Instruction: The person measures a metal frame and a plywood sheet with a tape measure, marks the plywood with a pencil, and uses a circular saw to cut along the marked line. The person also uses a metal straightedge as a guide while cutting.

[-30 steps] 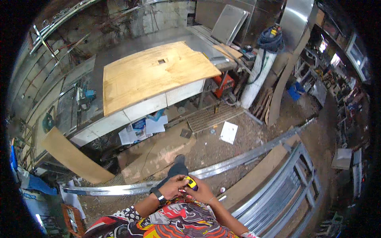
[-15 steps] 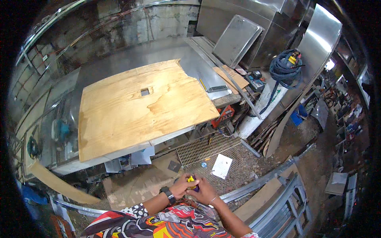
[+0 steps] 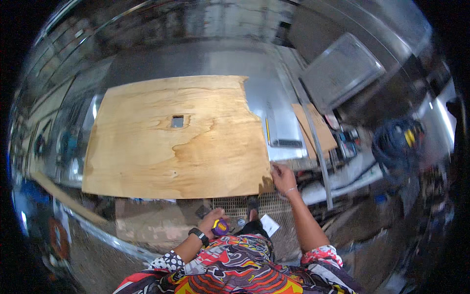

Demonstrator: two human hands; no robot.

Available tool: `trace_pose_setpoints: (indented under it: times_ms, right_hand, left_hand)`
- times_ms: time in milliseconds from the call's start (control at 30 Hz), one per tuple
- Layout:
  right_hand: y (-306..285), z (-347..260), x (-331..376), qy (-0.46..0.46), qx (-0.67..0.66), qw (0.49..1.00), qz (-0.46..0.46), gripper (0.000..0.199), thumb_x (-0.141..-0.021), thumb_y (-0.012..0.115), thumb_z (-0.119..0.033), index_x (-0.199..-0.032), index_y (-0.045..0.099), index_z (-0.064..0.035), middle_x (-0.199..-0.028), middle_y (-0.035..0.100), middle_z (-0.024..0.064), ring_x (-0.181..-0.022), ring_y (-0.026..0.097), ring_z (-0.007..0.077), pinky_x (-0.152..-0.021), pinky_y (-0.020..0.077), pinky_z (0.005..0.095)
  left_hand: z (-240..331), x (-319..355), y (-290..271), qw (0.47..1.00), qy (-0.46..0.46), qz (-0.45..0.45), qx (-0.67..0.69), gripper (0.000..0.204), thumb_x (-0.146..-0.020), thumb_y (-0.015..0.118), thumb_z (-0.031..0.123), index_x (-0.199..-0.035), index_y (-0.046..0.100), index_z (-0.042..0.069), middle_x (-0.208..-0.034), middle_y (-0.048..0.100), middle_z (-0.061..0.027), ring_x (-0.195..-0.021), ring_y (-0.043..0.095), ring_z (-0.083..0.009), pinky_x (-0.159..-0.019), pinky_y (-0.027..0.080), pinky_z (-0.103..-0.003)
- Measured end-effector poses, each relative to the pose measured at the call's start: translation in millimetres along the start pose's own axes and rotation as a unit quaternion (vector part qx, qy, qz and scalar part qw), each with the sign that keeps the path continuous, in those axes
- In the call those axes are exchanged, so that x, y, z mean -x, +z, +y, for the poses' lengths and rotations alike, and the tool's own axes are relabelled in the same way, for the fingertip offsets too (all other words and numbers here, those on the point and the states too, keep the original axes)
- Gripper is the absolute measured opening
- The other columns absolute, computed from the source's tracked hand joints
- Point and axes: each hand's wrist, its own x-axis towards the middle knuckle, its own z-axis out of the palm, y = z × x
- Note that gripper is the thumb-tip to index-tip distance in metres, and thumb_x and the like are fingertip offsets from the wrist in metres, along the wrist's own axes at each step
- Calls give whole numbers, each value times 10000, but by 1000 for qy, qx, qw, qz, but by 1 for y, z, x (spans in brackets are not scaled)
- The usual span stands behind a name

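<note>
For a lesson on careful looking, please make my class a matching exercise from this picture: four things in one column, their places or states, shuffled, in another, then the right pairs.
Things
1. Tape measure
2. Wooden board
3. Watch
4. Right hand

Places and states
A. Worn on a dark strap
B. At the board's right edge
C. Has a square hole
D. Held in the left hand

Right pairs: 1-D; 2-C; 3-A; 4-B
</note>
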Motion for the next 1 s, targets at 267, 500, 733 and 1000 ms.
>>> trace_pose_setpoints:
  times_ms: [267,500,733,1000]
  right_hand:
    - [41,137,-226,-45,67,995,-62,426,-867,722,-221,-1228,674,-1,-1054,735,261,-977,721,390,-898,552,462]
    - [86,174,-259,-142,136,979,-45,301,-898,723,-202,-1141,623,-57,-1133,639,215,-1033,653,422,-907,529,515]
    - [138,146,-222,-125,180,971,-98,345,-868,722,-169,-1169,591,-64,-1200,619,221,-1068,655,442,-933,533,524]
    - [143,147,-219,70,-119,990,8,381,-815,743,-233,-1075,622,19,-1058,697,178,-909,686,326,-796,582,445]
  left_hand:
    - [-17,-74,48,946,170,172,217,365,-970,682,402,-1127,656,74,-963,723,-80,-828,720,-250,-801,588,-388]
    - [-34,-60,34,920,195,326,99,342,-990,673,342,-1166,669,48,-1025,714,-83,-806,679,-225,-742,556,-404]
    - [-108,-2,-96,880,247,391,-107,316,-990,639,338,-1056,672,30,-970,708,-102,-712,685,-255,-653,574,-400]
    - [-175,50,-10,818,384,398,157,246,-945,601,237,-1016,642,5,-878,724,-152,-836,737,-286,-800,597,-389]
